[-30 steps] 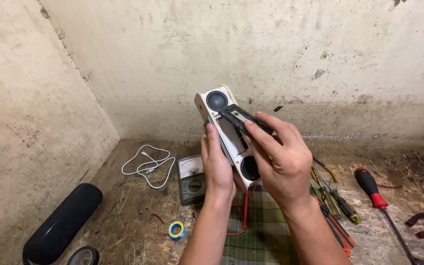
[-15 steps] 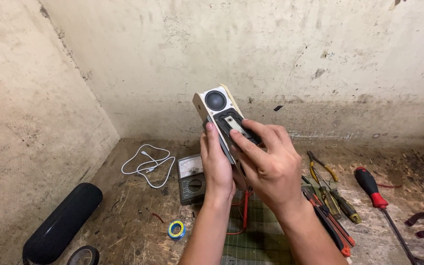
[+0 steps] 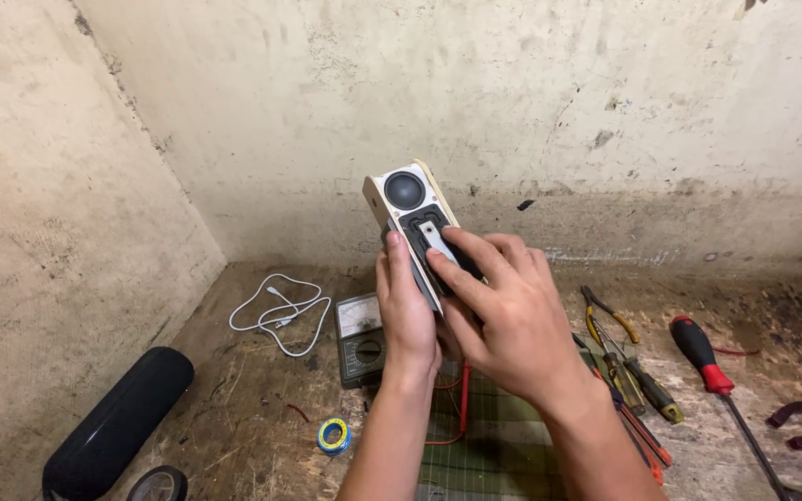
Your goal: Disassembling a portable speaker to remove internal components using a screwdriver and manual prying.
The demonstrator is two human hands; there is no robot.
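— Head view: what have the hands got?

— A small cream speaker box point(image 3: 407, 206), held up tilted in front of the wall, well above the desk point(image 3: 234, 408). A round dark speaker cone sits at its upper end, and a black panel with a small pale piece runs down its face.

— Which hand carries it?

— The left hand point(image 3: 407, 311) wraps the lower part from the side and behind, its grip closed on the box. The right hand point(image 3: 503, 320) lies over the front, fingers point(image 3: 461, 278) bent onto the black panel, the forefinger tip right beside the pale piece. Whether that grip pinches anything, I cannot tell.

— And below?

— Straight under the hands a dark multimeter point(image 3: 360, 338) with a pale dial lies on the desk, red leads point(image 3: 463, 399) trailing over a green chequered cloth point(image 3: 489, 436). Left of the meter is a coiled white cable point(image 3: 280, 311); nearer, a small roll of blue-and-yellow tape point(image 3: 333, 435). Far left, a black cylindrical speaker point(image 3: 118, 422) lies along the side wall.

— To the right?

— Yellow-handled pliers point(image 3: 610, 320), some small screwdrivers point(image 3: 638, 390), then a red-and-black screwdriver point(image 3: 703, 357).
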